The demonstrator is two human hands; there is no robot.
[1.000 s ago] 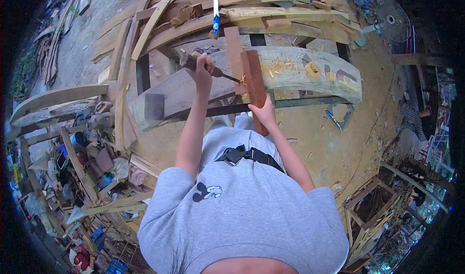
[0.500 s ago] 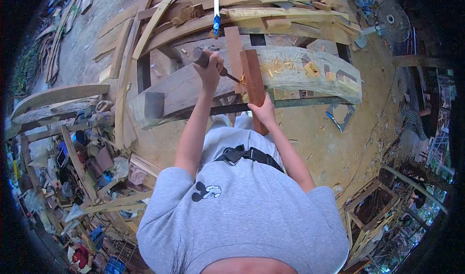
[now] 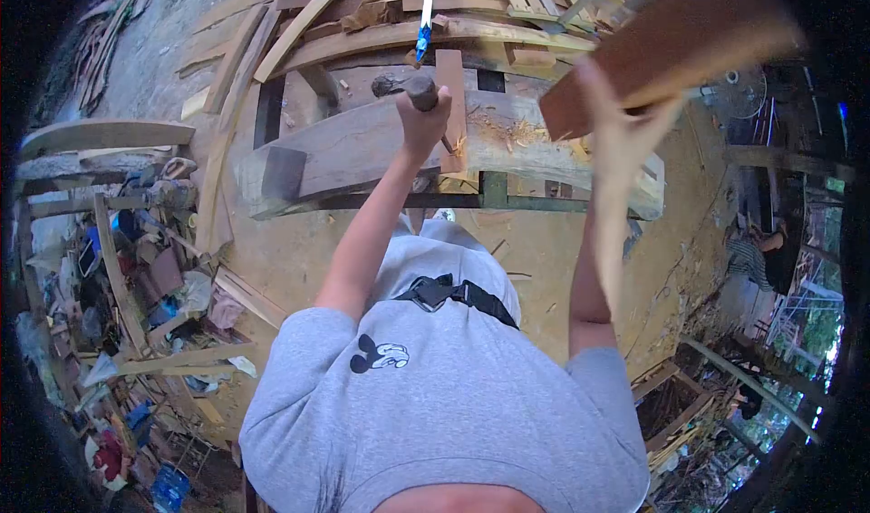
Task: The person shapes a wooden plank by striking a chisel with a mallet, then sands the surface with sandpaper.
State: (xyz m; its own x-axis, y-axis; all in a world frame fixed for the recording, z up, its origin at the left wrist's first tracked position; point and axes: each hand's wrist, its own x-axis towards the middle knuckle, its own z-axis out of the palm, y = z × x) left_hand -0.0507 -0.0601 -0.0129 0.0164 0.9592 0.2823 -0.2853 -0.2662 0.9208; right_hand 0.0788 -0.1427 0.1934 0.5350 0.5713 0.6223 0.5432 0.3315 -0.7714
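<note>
right hand: blurred | wooden block: blurred | chisel handle: partly hidden by left hand

Held the left hand clenched in a fist, ahead of the trunk and nearer the body's midline than the right. Reached forward with the left forearm, slanting it inward from the elbow up to that fist, and set the left wrist nearly in line with it. Swung the right hand in a gripping pose, blurred and well apart to the right of the left one. Pointed the right forearm forward, shadowed near the elbow and streaked pale toward the wrist.
</note>
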